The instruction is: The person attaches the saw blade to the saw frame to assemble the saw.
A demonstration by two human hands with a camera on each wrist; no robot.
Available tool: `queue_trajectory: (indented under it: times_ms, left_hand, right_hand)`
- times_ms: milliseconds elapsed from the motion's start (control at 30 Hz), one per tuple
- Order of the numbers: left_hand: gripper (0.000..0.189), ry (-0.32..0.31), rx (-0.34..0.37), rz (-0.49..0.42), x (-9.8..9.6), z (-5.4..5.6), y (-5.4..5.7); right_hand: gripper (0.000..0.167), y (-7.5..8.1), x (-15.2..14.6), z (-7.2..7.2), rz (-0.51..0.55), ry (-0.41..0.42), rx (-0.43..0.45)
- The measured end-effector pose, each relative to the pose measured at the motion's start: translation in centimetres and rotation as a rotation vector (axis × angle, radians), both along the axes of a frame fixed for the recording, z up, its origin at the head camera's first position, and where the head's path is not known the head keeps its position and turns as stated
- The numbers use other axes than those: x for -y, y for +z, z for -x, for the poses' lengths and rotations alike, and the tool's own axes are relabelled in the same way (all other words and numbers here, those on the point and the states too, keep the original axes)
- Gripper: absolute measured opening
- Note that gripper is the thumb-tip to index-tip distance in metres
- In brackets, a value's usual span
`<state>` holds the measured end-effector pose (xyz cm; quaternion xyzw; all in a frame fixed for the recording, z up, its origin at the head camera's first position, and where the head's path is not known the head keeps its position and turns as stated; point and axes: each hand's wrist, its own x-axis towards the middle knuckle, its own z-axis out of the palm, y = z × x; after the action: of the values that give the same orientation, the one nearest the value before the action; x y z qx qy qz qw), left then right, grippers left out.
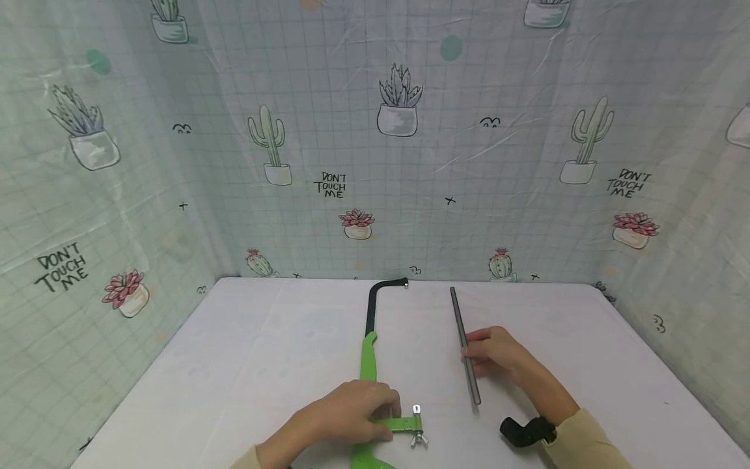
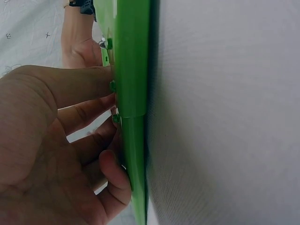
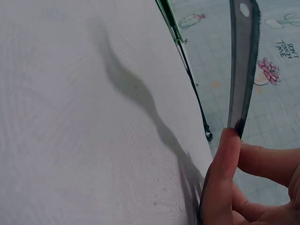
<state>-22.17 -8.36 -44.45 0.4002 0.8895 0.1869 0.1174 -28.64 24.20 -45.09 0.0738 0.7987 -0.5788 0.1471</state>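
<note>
A hacksaw frame (image 1: 368,358) lies on the table, its handle end toward me and its black bent front arm (image 1: 372,306) pointing away. My left hand (image 1: 348,413) grips its green part, thumb and fingers at the edge in the left wrist view (image 2: 131,65). Beside those fingers a short green arm ends in a metal pin and wing nut (image 1: 418,438). To the right, my right hand (image 1: 495,352) pinches a grey hacksaw blade (image 1: 459,319) near its middle, raised over the table. In the right wrist view the blade's end hole and toothed edge (image 3: 255,56) show.
Both hands work over a white table (image 1: 281,345) with rounded far corners. A cloth printed with cacti (image 1: 398,169) hangs behind it and along both sides. A black strap device (image 1: 527,432) is on my right wrist.
</note>
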Motion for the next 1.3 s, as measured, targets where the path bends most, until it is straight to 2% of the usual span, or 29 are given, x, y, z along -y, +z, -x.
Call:
queue_trajectory:
  times_ms: [333, 500, 633, 767, 867, 1133, 1300]
  left_hand:
    - [0.017, 0.005, 0.014, -0.001, 0.0, 0.1, 0.0]
    - [0.017, -0.001, 0.011, 0.001, -0.1, 0.2, 0.0]
    - [0.016, -0.004, 0.007, 0.0, -0.1, 0.2, -0.1]
    - [0.017, -0.005, 0.006, -0.004, -0.1, 0.2, -0.1]
    - [0.017, -0.006, 0.006, -0.006, -0.1, 0.2, -0.1]
    - [0.017, -0.007, 0.013, -0.009, -0.2, 0.2, -0.1]
    - [0.017, -0.002, 0.017, -0.011, -0.2, 0.2, -0.1]
  right_hand:
    - [0.066, -0.6, 0.2, 0.3, 0.109, 0.018, 0.021]
    - [0.069, -0.7, 0.6, 0.3, 0.233, 0.024, 0.041]
    - [0.07, -0.6, 0.9, 0.2, 0.326, 0.065, 0.053]
    - [0.076, -0.5, 1.1, 0.2, 0.372, 0.135, 0.053]
    - [0.079, -0.5, 1.4, 0.0, 0.39, 0.167, 0.042]
    - [0.073, -1.2, 2.1, 0.0, 0.365, 0.13, 0.001]
    - [0.07, -1.2, 2.5, -0.2, 0.351, 0.142, -0.023]
